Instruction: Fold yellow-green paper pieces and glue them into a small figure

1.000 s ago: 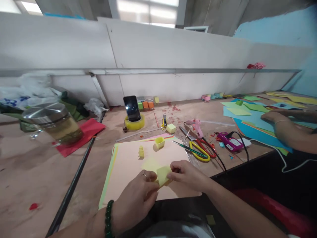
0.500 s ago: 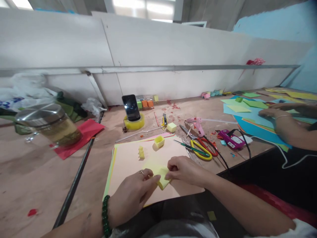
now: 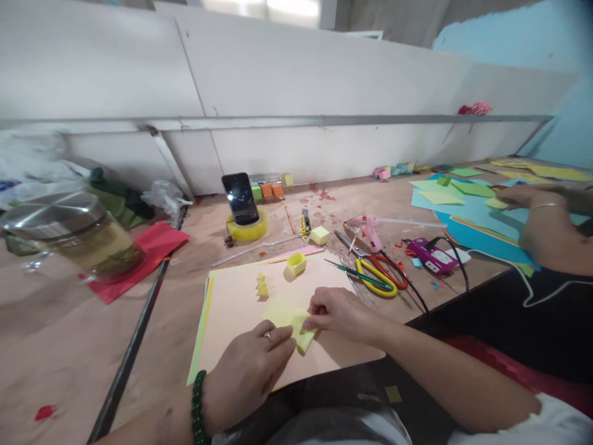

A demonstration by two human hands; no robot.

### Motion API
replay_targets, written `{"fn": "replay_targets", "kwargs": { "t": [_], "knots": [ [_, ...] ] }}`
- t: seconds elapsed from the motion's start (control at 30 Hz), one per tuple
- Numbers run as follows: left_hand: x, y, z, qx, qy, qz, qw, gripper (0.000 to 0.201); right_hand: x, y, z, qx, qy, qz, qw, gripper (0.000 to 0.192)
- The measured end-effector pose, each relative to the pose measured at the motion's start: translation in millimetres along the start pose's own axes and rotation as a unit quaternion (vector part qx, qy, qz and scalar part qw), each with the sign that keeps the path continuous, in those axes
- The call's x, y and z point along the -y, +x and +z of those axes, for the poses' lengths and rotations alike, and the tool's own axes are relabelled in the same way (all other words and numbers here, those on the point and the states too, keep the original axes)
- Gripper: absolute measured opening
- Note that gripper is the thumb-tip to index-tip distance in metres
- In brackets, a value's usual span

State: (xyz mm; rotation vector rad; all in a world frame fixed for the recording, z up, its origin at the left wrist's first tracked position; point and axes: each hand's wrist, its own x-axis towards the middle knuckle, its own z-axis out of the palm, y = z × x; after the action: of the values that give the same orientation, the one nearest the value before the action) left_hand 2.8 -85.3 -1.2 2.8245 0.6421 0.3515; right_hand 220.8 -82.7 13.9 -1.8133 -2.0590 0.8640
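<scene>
I've got the yellow paper right between my fingertips, long axis tough to call. My right hand reaches further over it, knuckles up, pinching it; my left hand sits palm-down, fingers against its left side (gripping or bracing, can't tell remotely).

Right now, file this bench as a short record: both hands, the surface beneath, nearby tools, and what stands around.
Left hand: fingertips at the yellow paper
Right hand: thumb and fingers pinching the yellow paper
Surface beneath: peach sheet, atop other coloured sheets
Also on it: open yellow box, small yellow piece
Tools rightward: scissors, pink glue gun
Behind: phone propped upright in a yellow roll
Far left: lidded mug on red paper
Far right: co-worker's hand among coloured papers
</scene>
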Motion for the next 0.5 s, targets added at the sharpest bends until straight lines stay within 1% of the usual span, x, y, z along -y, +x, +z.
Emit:
{"fn": "replay_targets", "kwargs": {
  "t": [0.13,0.27,0.37,0.5],
  "knots": [
    [0.5,-1.2,3.3,-0.008,0.013,0.019,1.000,0.032,2.1,0.4,3.9,-0.014,-0.008,0.018,1.000,0.016],
    [-0.5,0.1,4.5,0.006,0.029,0.033,0.999,0.034,2.9,0.9,6.0,-0.023,-0.018,0.013,0.999,0.018],
    [-0.6,2.0,4.1,0.009,0.019,0.030,0.999,0.035,2.6,0.1,6.6,-0.021,-0.016,0.023,0.999,0.017],
    [0.9,2.6,4.4,-0.001,-0.007,0.045,0.999,0.037,1.0,-1.7,9.2,-0.032,-0.011,0.028,0.999,0.017]
  ]
}}
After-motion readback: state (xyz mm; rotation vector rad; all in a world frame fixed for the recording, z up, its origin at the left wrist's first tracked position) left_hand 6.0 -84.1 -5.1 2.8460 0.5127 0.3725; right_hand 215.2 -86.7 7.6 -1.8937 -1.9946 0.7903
